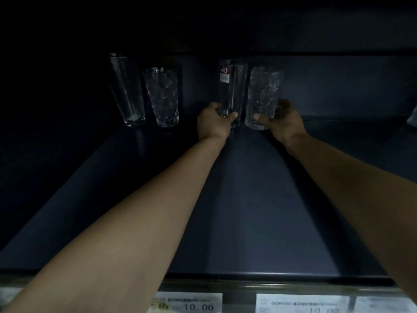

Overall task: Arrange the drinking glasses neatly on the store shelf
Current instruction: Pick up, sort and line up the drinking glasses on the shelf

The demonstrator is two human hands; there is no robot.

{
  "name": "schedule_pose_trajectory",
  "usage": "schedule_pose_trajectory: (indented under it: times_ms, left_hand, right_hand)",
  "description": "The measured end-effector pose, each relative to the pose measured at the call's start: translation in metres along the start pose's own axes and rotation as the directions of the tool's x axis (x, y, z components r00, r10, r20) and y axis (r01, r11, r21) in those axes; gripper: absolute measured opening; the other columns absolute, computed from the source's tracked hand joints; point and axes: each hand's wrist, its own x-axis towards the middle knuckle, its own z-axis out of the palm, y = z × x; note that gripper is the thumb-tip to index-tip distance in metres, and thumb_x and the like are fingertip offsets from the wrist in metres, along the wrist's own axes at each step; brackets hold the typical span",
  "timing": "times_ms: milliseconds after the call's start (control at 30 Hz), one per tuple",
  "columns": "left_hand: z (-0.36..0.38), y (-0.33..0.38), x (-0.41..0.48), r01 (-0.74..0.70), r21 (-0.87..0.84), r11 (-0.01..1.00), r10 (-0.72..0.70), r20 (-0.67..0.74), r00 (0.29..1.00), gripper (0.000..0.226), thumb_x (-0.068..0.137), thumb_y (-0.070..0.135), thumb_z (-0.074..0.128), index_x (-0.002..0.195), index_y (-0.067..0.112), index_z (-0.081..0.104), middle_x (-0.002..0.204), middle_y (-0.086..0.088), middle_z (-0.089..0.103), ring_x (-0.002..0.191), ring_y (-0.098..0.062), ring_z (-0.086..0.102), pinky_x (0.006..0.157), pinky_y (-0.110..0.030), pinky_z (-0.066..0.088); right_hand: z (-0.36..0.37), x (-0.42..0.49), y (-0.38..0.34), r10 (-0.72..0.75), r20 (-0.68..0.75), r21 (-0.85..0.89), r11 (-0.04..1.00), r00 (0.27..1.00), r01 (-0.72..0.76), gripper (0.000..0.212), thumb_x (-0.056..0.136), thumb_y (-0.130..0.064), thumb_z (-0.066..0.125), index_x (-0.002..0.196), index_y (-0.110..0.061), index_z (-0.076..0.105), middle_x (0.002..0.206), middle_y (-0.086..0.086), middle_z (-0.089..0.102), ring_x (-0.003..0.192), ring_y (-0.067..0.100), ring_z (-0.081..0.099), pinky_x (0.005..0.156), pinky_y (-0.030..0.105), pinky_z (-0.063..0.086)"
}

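Observation:
Deep in a dark shelf (248, 199), my left hand (213, 124) grips the base of a tall smooth glass with a red-and-white label (232, 86). My right hand (282, 120) grips the lower part of a textured glass (262, 93) right beside it; the two glasses stand nearly touching. To the left stand a tall plain glass (127, 91) and a shorter patterned glass (162, 98), side by side near the back wall, untouched.
The back wall (338, 86) is close behind the glasses. A pale object (413, 118) shows at the far right edge. Price labels (302, 303) line the shelf's front rail. An upper shelf overhangs in darkness.

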Motion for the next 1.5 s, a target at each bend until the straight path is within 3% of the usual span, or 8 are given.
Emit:
schedule_pose_trajectory:
  times_ms: [233, 367, 500, 700, 867, 1000, 1233, 1500]
  left_hand:
    - [0.001, -0.001, 0.003, 0.013, 0.052, 0.999, -0.011, -0.035, 0.999, 0.042, 0.082, 0.026, 0.080, 0.114, 0.006, 0.062, 0.114, -0.008, 0.069, 0.104, -0.021, 0.065, 0.088, -0.030, 0.053]
    - [0.001, 0.000, 0.002, 0.012, 0.083, 0.996, -0.008, -0.042, 0.999, 0.036, 0.084, 0.028, 0.078, 0.108, 0.007, 0.062, 0.110, -0.007, 0.069, 0.100, -0.021, 0.065, 0.082, -0.028, 0.053]
    - [0.001, 0.000, 0.002, 0.017, 0.108, 0.994, -0.011, -0.056, 0.998, 0.035, 0.086, 0.030, 0.077, 0.108, 0.007, 0.063, 0.111, -0.007, 0.069, 0.099, -0.020, 0.064, 0.078, -0.025, 0.049]
    - [0.000, 0.001, 0.000, 0.025, 0.101, 0.995, -0.019, -0.061, 0.998, 0.031, 0.086, 0.028, 0.076, 0.105, 0.005, 0.066, 0.111, -0.010, 0.070, 0.103, -0.024, 0.066, 0.089, -0.033, 0.055]
    - [-0.001, 0.002, -0.001, 0.033, 0.094, 0.995, -0.027, -0.067, 0.997, 0.029, 0.086, 0.029, 0.076, 0.102, 0.007, 0.067, 0.108, -0.009, 0.071, 0.101, -0.024, 0.067, 0.085, -0.030, 0.055]
    - [-0.001, 0.003, -0.002, 0.045, 0.091, 0.995, -0.039, -0.075, 0.996, 0.032, 0.086, 0.030, 0.076, 0.106, 0.007, 0.067, 0.110, -0.009, 0.071, 0.102, -0.024, 0.067, 0.087, -0.032, 0.055]
    - [-0.002, 0.005, -0.004, 0.055, 0.098, 0.994, -0.047, -0.081, 0.996, 0.030, 0.086, 0.031, 0.075, 0.103, 0.007, 0.068, 0.109, -0.009, 0.071, 0.101, -0.024, 0.067, 0.088, -0.034, 0.056]
    - [-0.004, 0.006, -0.006, 0.053, 0.103, 0.993, -0.044, -0.085, 0.995, 0.031, 0.089, 0.030, 0.073, 0.108, 0.005, 0.068, 0.113, -0.010, 0.070, 0.104, -0.024, 0.066, 0.084, -0.027, 0.052]
  right_hand:
    - [-0.001, 0.000, 0.000, 0.055, -0.060, -0.003, 0.998, 0.997, -0.055, 0.059, 0.078, -0.034, 0.083, 0.126, -0.015, 0.057, 0.117, -0.006, 0.066, 0.104, 0.010, 0.062, 0.078, 0.014, 0.046]
    - [0.000, -0.001, -0.001, 0.073, -0.072, 0.012, 0.997, 0.995, -0.072, 0.060, 0.074, -0.033, 0.086, 0.124, -0.015, 0.057, 0.113, -0.007, 0.066, 0.101, 0.009, 0.063, 0.075, 0.012, 0.047]
    - [0.000, -0.002, -0.002, 0.073, -0.087, 0.024, 0.997, 0.994, -0.071, 0.060, 0.074, -0.032, 0.087, 0.120, -0.017, 0.053, 0.112, -0.006, 0.065, 0.104, 0.012, 0.063, 0.088, 0.022, 0.051]
    - [0.000, -0.002, -0.002, 0.075, -0.071, 0.036, 0.997, 0.995, -0.073, 0.052, 0.073, -0.031, 0.087, 0.111, -0.019, 0.054, 0.107, -0.010, 0.066, 0.100, 0.009, 0.064, 0.082, 0.018, 0.050]
    - [-0.001, -0.003, -0.001, 0.066, -0.076, 0.034, 0.997, 0.995, -0.064, 0.055, 0.071, -0.034, 0.088, 0.112, -0.021, 0.053, 0.113, -0.006, 0.066, 0.102, 0.011, 0.064, 0.090, 0.025, 0.053]
    - [-0.001, -0.006, -0.005, 0.062, -0.075, 0.030, 0.998, 0.995, -0.060, 0.060, 0.072, -0.035, 0.087, 0.119, -0.017, 0.056, 0.113, -0.006, 0.066, 0.103, 0.011, 0.064, 0.088, 0.023, 0.052]
    - [-0.003, -0.011, -0.009, 0.064, -0.062, 0.040, 0.997, 0.996, -0.061, 0.052, 0.075, -0.032, 0.086, 0.112, -0.022, 0.051, 0.112, -0.007, 0.064, 0.106, 0.011, 0.062, 0.094, 0.025, 0.051]
    - [-0.003, -0.010, -0.008, 0.062, -0.056, 0.032, 0.998, 0.996, -0.061, 0.061, 0.074, -0.035, 0.086, 0.123, -0.017, 0.054, 0.112, -0.008, 0.065, 0.106, 0.011, 0.062, 0.093, 0.024, 0.051]
